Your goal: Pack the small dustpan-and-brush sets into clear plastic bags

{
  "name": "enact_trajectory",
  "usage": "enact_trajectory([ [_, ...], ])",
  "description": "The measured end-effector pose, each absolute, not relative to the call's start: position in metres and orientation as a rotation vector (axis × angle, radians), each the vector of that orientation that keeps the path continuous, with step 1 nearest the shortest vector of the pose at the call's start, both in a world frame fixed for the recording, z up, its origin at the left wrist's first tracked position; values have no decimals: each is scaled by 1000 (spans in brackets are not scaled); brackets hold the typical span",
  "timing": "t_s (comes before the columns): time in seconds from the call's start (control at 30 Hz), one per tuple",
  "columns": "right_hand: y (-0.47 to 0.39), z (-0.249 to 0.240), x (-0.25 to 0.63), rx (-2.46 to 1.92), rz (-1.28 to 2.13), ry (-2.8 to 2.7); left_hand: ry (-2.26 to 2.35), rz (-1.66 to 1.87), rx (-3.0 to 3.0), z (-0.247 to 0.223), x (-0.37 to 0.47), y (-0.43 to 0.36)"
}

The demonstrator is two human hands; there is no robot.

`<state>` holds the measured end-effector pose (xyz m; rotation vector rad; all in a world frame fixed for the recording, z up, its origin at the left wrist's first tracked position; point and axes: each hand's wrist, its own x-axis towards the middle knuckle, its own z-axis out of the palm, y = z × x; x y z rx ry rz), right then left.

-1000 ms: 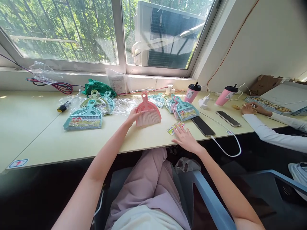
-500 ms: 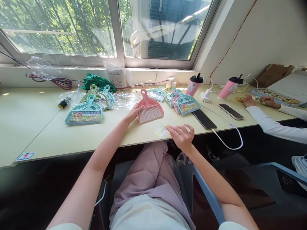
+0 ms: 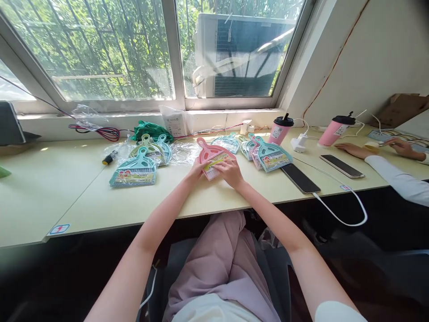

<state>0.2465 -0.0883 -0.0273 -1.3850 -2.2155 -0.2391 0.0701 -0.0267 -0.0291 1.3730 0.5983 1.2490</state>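
A pink dustpan and brush set (image 3: 209, 150) is tilted up over the table in front of me. My left hand (image 3: 197, 170) grips its left edge. Across the bristles lies a yellow printed label (image 3: 214, 163), and my right hand (image 3: 229, 171) presses it there with bent fingers. To the left, a wrapped teal dustpan set (image 3: 134, 172) lies before a green one (image 3: 147, 147). Another wrapped teal set (image 3: 272, 157) rests to the right, partly on a pink one.
A black phone (image 3: 300, 178) with a white cable lies at the right, near a pink cup (image 3: 279, 131) and a white plug (image 3: 299, 143). Farther right are a second phone (image 3: 342, 166), a second cup (image 3: 336, 130) and another person's hands (image 3: 355, 150). Clear plastic wrap (image 3: 182, 153) lies behind.
My right hand has moved up and left, bringing the yellow label from beside the pink set onto its brush. The view has shifted, and the other person's hand now lies flatter.
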Motion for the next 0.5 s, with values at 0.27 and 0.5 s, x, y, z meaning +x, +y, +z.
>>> enact_trajectory([
  [0.27, -92, -28, 253, -1474, 8, -1614, 665, 1307, 1204, -34, 64, -18],
  [0.5, -65, -28, 234, -1271, 956, -987, 630, 1409, 1247, -24, 65, -19],
])
